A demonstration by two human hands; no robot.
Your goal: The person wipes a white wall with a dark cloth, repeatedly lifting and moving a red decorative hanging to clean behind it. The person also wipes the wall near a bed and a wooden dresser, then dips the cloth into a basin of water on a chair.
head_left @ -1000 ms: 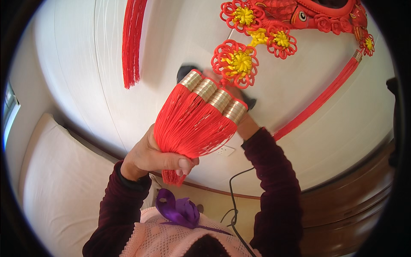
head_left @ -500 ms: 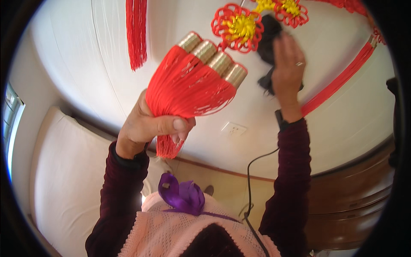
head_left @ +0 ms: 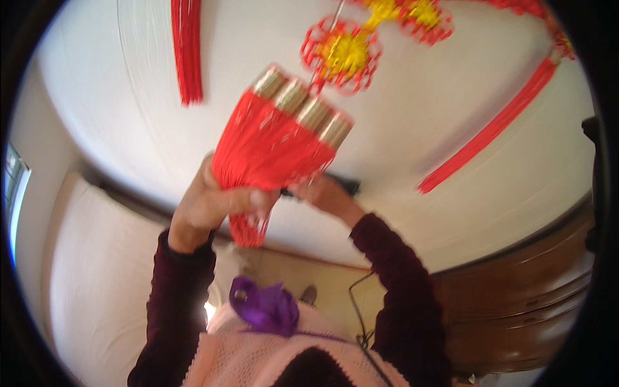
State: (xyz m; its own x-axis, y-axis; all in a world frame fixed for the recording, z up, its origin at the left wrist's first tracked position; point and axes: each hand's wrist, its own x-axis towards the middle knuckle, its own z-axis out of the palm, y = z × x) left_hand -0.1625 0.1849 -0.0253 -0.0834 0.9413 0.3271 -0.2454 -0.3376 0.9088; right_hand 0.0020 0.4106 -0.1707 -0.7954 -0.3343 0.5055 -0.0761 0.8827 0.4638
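My left hand (head_left: 207,208) is closed round the lower strands of a bunch of red tassels (head_left: 271,145), with the thumb across the front. Gold caps (head_left: 313,113) top the tassels, several side by side. They hang just below a red and yellow knotted ornament (head_left: 345,55). My right hand (head_left: 327,197) is behind and to the right of the bunch, its fingertips partly covered by the strands. A dark, crumpled cloth (head_left: 349,186) shows on either side of that hand, which grips it. Motion blurs its details.
A white wall (head_left: 387,148) lies behind the ornament. Other red tassels hang at the upper left (head_left: 187,51) and right (head_left: 493,129). A pale covered piece of furniture (head_left: 97,271) stands at left, brown wooden furniture (head_left: 516,297) at lower right. A black cable (head_left: 354,300) runs down beside me.
My right hand has come down and left from the wall beside the knotted ornament to behind the tassels, bringing the dark cloth along. My left hand keeps its hold on the tassels, slightly lower.
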